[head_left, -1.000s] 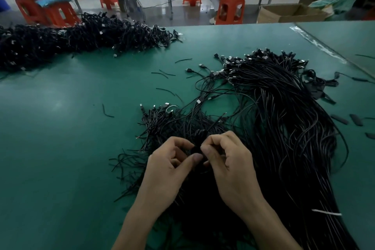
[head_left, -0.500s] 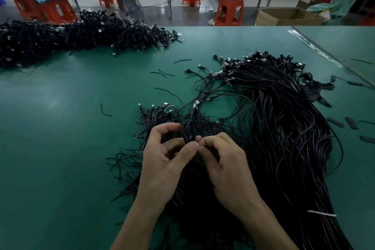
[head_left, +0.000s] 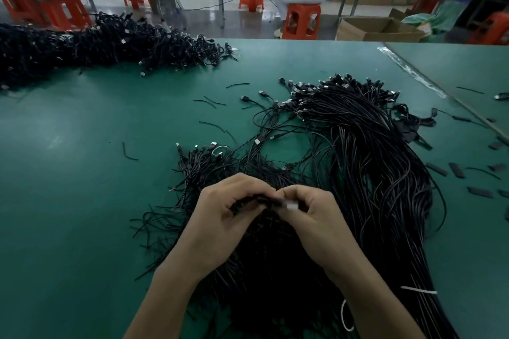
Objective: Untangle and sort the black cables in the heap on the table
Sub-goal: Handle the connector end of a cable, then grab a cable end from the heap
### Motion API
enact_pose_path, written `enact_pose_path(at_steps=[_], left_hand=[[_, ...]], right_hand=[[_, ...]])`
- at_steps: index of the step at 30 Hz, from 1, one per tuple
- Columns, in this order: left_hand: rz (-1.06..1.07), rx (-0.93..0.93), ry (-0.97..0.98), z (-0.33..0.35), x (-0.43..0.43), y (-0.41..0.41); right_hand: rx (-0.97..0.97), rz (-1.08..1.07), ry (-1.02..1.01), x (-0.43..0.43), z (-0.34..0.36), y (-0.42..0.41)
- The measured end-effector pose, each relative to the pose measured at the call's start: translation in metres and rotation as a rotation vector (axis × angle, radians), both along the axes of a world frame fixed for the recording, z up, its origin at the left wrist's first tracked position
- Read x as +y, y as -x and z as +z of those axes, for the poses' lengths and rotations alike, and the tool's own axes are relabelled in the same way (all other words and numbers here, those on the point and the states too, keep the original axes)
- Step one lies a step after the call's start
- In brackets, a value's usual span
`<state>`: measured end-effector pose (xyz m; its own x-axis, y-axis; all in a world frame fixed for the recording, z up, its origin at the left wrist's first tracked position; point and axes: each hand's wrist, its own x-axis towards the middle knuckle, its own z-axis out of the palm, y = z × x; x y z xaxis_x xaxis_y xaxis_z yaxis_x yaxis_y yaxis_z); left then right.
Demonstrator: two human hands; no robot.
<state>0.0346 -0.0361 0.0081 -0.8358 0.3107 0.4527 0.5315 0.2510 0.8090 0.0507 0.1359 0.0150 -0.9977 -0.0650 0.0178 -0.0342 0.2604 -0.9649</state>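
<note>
The table (head_left: 82, 173) has a smooth, matt green covering with a faint sheen. The black cables (head_left: 371, 173) wear smooth, slightly glossy plastic sheaths. Their plug tips (head_left: 326, 87), towards the table's far edge, glint like bare metal.

The person's body shows as 2 bare hands and 2 bare forearms, seen from above. The left hand (head_left: 220, 217) and the right hand (head_left: 316, 224) are uncovered, with slim fingers, rounded knuckles and smooth backs on which faint tendon lines show. The left forearm (head_left: 165, 297) and the right forearm (head_left: 381, 307) are slender and bare right down to the lower edge of the view. Each narrows at the wrist and widens toward that edge. The nails are mostly hidden. 1 small pale patch at the tip of the right thumb is too blurred to read.
</note>
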Motion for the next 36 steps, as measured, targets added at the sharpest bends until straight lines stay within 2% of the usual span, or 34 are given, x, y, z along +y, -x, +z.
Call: enact_pose_path(at_steps=[4, 7, 10, 14, 19, 23, 27, 30, 32, 36], left_hand=[[0.251, -0.089, 0.021, 0.005, -0.003, 0.010], [0.535, -0.152, -0.046, 0.008, -0.016, 0.029], [0.730, -0.157, 0.102, 0.009, -0.030, 0.051], [0.740, -0.237, 0.340, 0.000, -0.039, 0.072], [0.730, -0.287, 0.489, -0.003, -0.044, 0.077], [0.750, -0.260, 0.611, -0.001, -0.041, 0.075], [0.739, -0.253, 0.682, -0.002, -0.039, 0.071], [0.691, -0.123, 0.683, 0.003, -0.036, 0.065], [0.555, -0.019, 0.580, 0.011, -0.029, 0.060], [0.143, -0.016, 0.450, 0.021, 0.000, 0.054]], right_hand=[[0.065, -0.141, -0.221, 0.025, -0.002, 0.012], [-0.074, -0.192, -0.488, 0.051, -0.018, 0.023], [-0.209, -0.170, -0.708, 0.053, -0.034, 0.036], [-0.185, -0.257, -0.814, 0.039, -0.040, 0.051], [-0.171, -0.276, -0.749, 0.036, -0.044, 0.068], [-0.232, -0.303, -0.549, 0.034, -0.043, 0.078], [-0.183, -0.354, -0.423, 0.038, -0.035, 0.080], [-0.108, -0.402, -0.219, 0.045, -0.021, 0.076], [-0.039, -0.416, -0.157, 0.048, -0.011, 0.070], [0.055, -0.351, -0.305, 0.046, 0.008, 0.051]])
